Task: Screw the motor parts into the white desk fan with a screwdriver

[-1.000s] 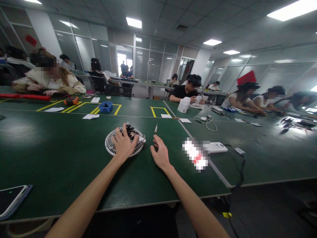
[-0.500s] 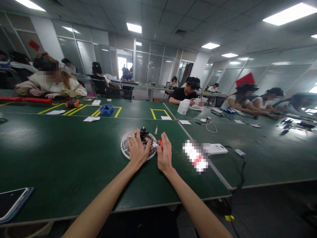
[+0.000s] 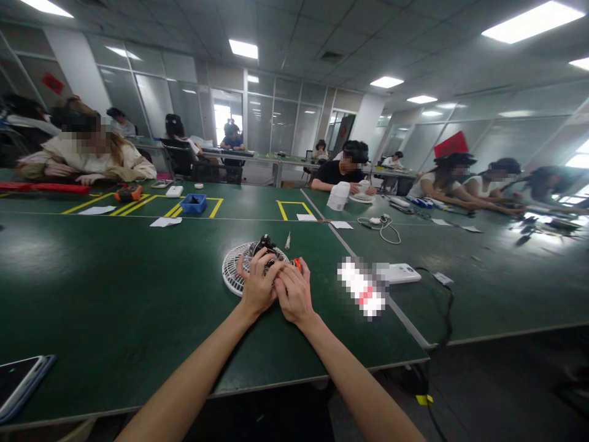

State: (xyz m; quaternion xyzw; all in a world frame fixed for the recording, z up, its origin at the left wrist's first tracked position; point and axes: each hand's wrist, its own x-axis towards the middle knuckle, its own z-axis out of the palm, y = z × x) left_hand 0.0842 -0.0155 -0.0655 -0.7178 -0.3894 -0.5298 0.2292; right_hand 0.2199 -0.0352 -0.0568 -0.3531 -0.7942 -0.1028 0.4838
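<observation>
A round white fan grille (image 3: 232, 283) lies flat on the green table in front of me. On it sits a black motor part (image 3: 264, 243) with loose wiring, mostly covered by my fingers. My left hand (image 3: 260, 287) rests over the grille, its fingers curled around something small at the motor's near side. Against it, my right hand (image 3: 294, 291) is closed, fingertips meeting those of the left. What the two pinch is hidden. A bit of orange (image 3: 297, 264) shows beside my right fingers. Just beyond the grille lies a small pointed, whitish tool or tube (image 3: 288, 240).
A blue bin (image 3: 194, 204), an orange-black tool (image 3: 129, 193) and paper slips lie farther back. To the right are a white power bank-like box (image 3: 401, 273) with a black cable and a coiled white cable (image 3: 389, 231). A phone (image 3: 21, 382) lies front left. Co-workers sit around.
My right hand has moved left onto the assembly, and its fingers have closed beside my left hand's. My left fingers have curled inward. The view has shifted slightly.
</observation>
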